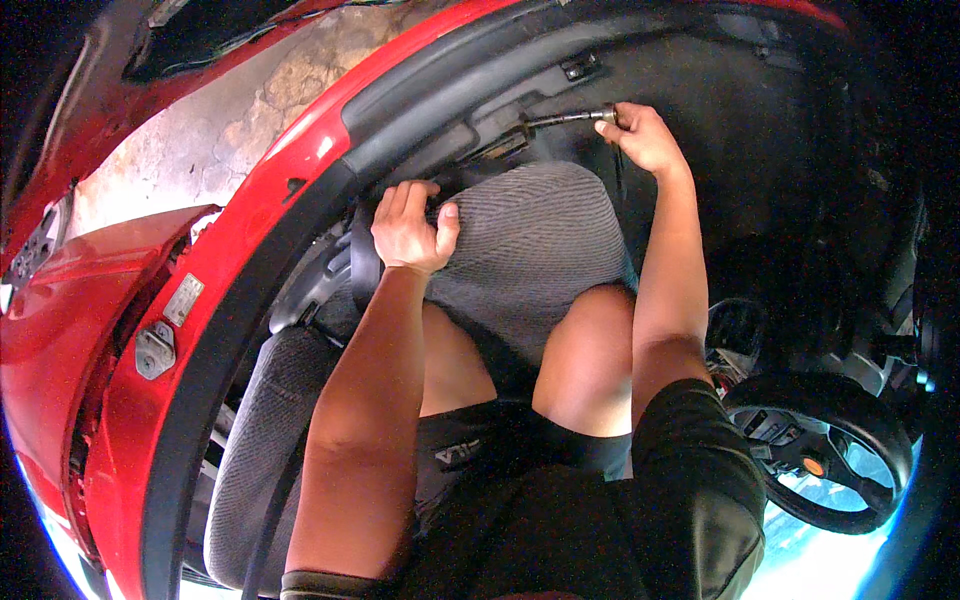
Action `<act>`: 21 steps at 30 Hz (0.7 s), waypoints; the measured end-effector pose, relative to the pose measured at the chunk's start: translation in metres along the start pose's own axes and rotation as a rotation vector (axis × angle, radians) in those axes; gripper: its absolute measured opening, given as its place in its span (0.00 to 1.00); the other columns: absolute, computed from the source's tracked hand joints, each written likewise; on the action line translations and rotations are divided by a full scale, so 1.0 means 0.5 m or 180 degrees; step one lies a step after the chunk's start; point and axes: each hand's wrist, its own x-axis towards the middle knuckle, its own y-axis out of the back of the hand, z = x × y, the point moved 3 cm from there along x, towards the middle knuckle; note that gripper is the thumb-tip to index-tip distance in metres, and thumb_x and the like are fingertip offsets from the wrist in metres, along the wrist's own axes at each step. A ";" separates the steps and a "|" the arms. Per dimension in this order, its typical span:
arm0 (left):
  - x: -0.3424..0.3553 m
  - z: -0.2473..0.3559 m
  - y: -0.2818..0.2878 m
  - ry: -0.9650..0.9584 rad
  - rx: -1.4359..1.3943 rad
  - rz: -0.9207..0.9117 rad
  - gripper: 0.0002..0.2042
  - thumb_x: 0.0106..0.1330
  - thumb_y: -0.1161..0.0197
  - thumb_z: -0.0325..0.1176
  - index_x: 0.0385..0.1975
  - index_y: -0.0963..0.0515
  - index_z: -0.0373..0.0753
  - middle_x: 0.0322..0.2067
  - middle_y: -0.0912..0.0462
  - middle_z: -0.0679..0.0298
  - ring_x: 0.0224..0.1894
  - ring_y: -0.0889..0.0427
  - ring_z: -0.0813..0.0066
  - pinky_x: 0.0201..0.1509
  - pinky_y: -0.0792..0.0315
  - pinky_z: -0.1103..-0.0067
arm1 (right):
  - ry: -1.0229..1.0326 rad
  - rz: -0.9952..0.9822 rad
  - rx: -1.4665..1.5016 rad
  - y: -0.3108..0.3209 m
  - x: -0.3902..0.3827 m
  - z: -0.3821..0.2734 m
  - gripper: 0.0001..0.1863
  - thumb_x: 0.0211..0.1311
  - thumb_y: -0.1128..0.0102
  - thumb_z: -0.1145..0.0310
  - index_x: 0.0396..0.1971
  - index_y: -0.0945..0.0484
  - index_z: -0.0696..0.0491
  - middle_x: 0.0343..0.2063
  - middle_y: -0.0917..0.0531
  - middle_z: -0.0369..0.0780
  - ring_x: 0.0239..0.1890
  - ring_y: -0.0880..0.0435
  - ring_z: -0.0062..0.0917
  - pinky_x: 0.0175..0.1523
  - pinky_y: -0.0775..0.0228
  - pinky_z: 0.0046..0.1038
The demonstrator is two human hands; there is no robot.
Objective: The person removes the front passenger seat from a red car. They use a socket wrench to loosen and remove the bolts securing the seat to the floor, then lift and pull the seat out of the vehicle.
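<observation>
Right fingers point(630, 113) holding tool point(570, 119), left fingers point(403, 200) at seat point(540, 230)

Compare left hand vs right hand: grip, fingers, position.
Grip: the right hand holds the near end of a metal tool; the left hand holds no tool and sits at the left edge of the grey seat.
Fingers: the left hand's thumb is spread from its fingers; the right hand's thumb and fingers close on the tool.
Position: the right hand is higher in the picture than the left hand.
Shared: both are bare.
</observation>
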 end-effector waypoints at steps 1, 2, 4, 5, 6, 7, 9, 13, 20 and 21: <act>-0.002 -0.002 0.000 0.0003 0.0016 -0.0005 0.17 0.63 0.37 0.49 0.34 0.19 0.40 0.33 0.17 0.59 0.36 0.19 0.53 0.42 0.24 0.63 | -0.0292 0.0065 0.0193 0.004 -0.007 -0.016 0.21 0.70 0.33 0.58 0.49 0.18 0.63 0.32 0.12 0.40 0.36 0.15 0.23 0.45 0.24 0.29; -0.004 -0.004 0.001 0.0008 0.0033 -0.0009 0.17 0.63 0.37 0.49 0.34 0.19 0.40 0.33 0.17 0.59 0.36 0.19 0.53 0.42 0.25 0.63 | -0.0583 0.0128 0.0385 -0.004 -0.016 -0.033 0.23 0.69 0.32 0.54 0.45 0.17 0.63 0.32 0.12 0.42 0.35 0.14 0.26 0.44 0.23 0.32; -0.002 -0.004 0.000 -0.0002 0.0029 -0.0021 0.16 0.63 0.37 0.49 0.34 0.19 0.40 0.34 0.17 0.59 0.37 0.19 0.53 0.42 0.25 0.63 | -0.0901 0.0286 0.0483 -0.015 -0.019 -0.052 0.27 0.68 0.33 0.49 0.43 0.16 0.63 0.34 0.11 0.45 0.37 0.12 0.32 0.45 0.21 0.35; -0.002 -0.003 0.000 0.0002 0.0026 -0.0028 0.16 0.63 0.37 0.49 0.34 0.19 0.40 0.34 0.17 0.59 0.37 0.19 0.53 0.42 0.25 0.63 | -0.0918 0.0359 0.0391 -0.020 -0.013 -0.059 0.28 0.69 0.34 0.48 0.44 0.17 0.64 0.36 0.11 0.47 0.39 0.11 0.34 0.47 0.21 0.36; -0.002 -0.003 0.001 0.0008 0.0024 -0.0032 0.16 0.63 0.37 0.49 0.34 0.19 0.40 0.34 0.17 0.58 0.37 0.19 0.52 0.42 0.25 0.63 | -0.0932 0.0430 0.0297 -0.021 -0.006 -0.062 0.30 0.69 0.35 0.47 0.45 0.17 0.65 0.37 0.11 0.48 0.41 0.11 0.36 0.49 0.21 0.37; 0.000 0.000 0.000 -0.0003 0.0008 -0.0031 0.17 0.63 0.37 0.49 0.34 0.19 0.40 0.34 0.17 0.58 0.37 0.19 0.52 0.42 0.25 0.63 | -0.0674 0.0591 0.0073 -0.016 0.004 -0.050 0.29 0.69 0.35 0.48 0.47 0.17 0.65 0.40 0.11 0.50 0.44 0.11 0.38 0.52 0.22 0.37; 0.001 0.003 -0.002 -0.0017 -0.0013 -0.0029 0.17 0.64 0.37 0.49 0.34 0.19 0.40 0.34 0.17 0.58 0.37 0.19 0.52 0.42 0.25 0.62 | -0.0151 0.0896 -0.0374 -0.019 0.021 -0.007 0.27 0.69 0.34 0.52 0.51 0.17 0.64 0.44 0.11 0.52 0.49 0.11 0.41 0.57 0.23 0.37; -0.001 0.000 -0.001 0.0000 -0.0007 0.0017 0.17 0.64 0.37 0.49 0.34 0.19 0.39 0.33 0.17 0.58 0.36 0.19 0.52 0.43 0.24 0.62 | 0.0353 0.0832 0.0440 -0.031 0.020 0.016 0.24 0.68 0.31 0.57 0.55 0.17 0.60 0.49 0.12 0.52 0.54 0.13 0.41 0.62 0.25 0.36; 0.000 -0.002 0.001 -0.0003 -0.0001 0.0023 0.17 0.64 0.37 0.49 0.34 0.20 0.39 0.33 0.18 0.58 0.37 0.19 0.52 0.43 0.24 0.63 | -0.0279 0.0385 0.0577 -0.013 0.006 -0.005 0.25 0.69 0.31 0.52 0.48 0.16 0.63 0.33 0.12 0.42 0.34 0.14 0.26 0.44 0.23 0.30; -0.001 -0.002 0.000 -0.0007 -0.0001 0.0016 0.17 0.64 0.37 0.49 0.34 0.20 0.39 0.33 0.18 0.58 0.37 0.19 0.52 0.43 0.24 0.63 | -0.0649 0.0319 0.0510 -0.014 -0.004 -0.020 0.26 0.71 0.32 0.52 0.47 0.17 0.65 0.30 0.14 0.39 0.29 0.16 0.21 0.39 0.24 0.28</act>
